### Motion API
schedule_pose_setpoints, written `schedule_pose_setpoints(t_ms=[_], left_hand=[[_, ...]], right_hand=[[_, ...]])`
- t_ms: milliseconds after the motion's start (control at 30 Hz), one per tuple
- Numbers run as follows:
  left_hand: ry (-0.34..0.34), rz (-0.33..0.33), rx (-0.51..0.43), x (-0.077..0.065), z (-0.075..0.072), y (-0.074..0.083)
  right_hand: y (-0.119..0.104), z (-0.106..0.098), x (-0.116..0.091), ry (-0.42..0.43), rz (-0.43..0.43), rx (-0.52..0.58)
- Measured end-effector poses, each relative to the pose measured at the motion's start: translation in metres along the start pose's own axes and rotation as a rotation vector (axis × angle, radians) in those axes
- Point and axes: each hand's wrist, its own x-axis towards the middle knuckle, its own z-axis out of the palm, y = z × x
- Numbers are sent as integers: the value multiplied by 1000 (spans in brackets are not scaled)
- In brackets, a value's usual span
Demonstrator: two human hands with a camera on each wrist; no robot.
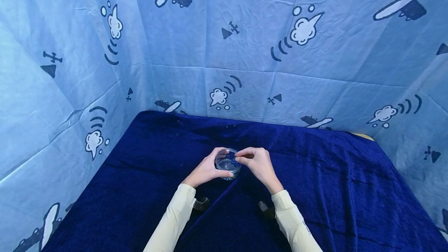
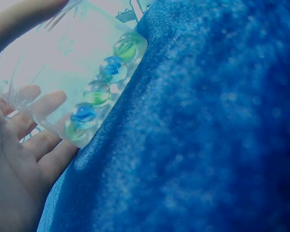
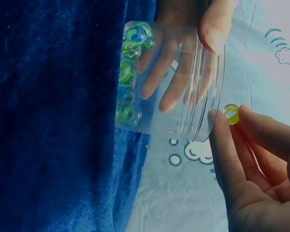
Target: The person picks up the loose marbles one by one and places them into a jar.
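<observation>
My left hand (image 1: 207, 168) grips a clear round plastic jar (image 1: 224, 165) around its side, thumb near the rim at the front. The jar stands upright on the blue cloth. Through its wall, several glass marbles (image 3: 127, 74) with green and blue swirls show along the bottom; the left wrist view has these marbles (image 2: 97, 93) too. At the jar's right side, my right hand (image 1: 259, 163) pinches one clear marble (image 3: 231, 114) with a yellow swirl between thumb and fingertips. That marble is close beside the open mouth, just outside the rim in the right wrist view.
Dark blue velvety cloth (image 1: 315, 189) covers the table, with folds on the right. Light blue sheets (image 1: 252, 42) printed with planes and clouds hang behind and along both sides. A small yellow edge (image 1: 364, 136) shows at the far right corner. Dark devices (image 1: 201, 204) sit under the wrists.
</observation>
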Motion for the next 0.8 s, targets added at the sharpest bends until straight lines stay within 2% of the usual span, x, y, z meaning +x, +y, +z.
schedule_pose_setpoints(t_ms=[800], left_hand=[[-2,2,-1,0,-1,0]], right_hand=[[-2,1,1,-12,28,-19]])
